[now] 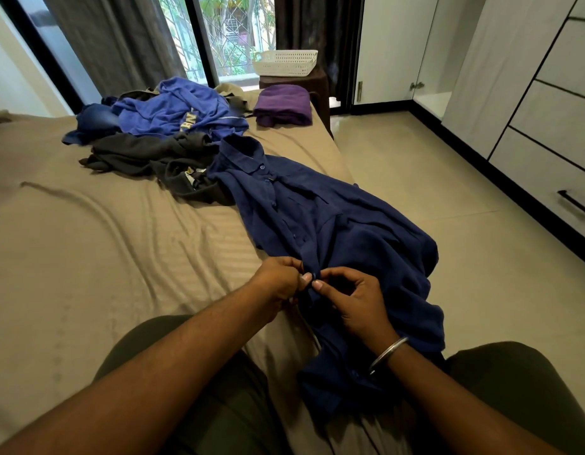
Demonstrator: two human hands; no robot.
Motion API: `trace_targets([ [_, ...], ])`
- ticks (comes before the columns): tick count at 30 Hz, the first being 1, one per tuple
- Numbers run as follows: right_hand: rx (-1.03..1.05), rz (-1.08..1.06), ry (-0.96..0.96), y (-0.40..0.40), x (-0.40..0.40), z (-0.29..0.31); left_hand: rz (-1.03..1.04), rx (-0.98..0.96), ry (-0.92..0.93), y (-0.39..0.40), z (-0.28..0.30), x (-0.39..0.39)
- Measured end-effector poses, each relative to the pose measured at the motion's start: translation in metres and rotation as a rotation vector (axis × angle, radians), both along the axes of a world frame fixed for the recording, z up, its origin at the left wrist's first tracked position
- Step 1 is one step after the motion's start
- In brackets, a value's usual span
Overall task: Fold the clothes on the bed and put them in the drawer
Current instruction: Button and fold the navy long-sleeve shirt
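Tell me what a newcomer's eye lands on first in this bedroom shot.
First, the navy button-up shirt stretched along the bed's right edge, with the left hand and right hand pinching its placket at a button. Behind it, a heap of unfolded clothes sprawls on the tan bed sheet. A folded purple garment sits at the far corner.

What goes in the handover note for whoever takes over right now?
Left hand and right hand both pinch the navy button-up shirt at its lower placket, apparently working a button.
The shirt lies lengthwise along the bed's right edge, not yet folded.
Done: purple garment folded at the far corner.
Left: unfolded pile of blue and dark clothes, then all into a drawer.
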State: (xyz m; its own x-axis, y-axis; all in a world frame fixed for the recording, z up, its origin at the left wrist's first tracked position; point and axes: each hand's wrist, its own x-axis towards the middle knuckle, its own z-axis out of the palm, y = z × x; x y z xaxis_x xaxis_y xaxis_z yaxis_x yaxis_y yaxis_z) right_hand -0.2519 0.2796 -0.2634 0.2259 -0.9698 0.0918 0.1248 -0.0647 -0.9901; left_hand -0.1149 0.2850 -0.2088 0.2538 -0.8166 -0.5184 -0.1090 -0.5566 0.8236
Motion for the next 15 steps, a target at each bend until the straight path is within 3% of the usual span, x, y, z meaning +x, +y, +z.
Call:
trace_targets([
  [5, 0.006, -0.001, -0.007, 0.0002, -0.0025, 0.0010, -0.060, -0.150, -0.190, -0.0007, -0.0041, -0.0010],
  [15, -0.016, -0.007, 0.049, 0.0020, -0.0034, 0.0016, -0.002, -0.152, -0.247, -0.0003, -0.0026, -0.0005],
])
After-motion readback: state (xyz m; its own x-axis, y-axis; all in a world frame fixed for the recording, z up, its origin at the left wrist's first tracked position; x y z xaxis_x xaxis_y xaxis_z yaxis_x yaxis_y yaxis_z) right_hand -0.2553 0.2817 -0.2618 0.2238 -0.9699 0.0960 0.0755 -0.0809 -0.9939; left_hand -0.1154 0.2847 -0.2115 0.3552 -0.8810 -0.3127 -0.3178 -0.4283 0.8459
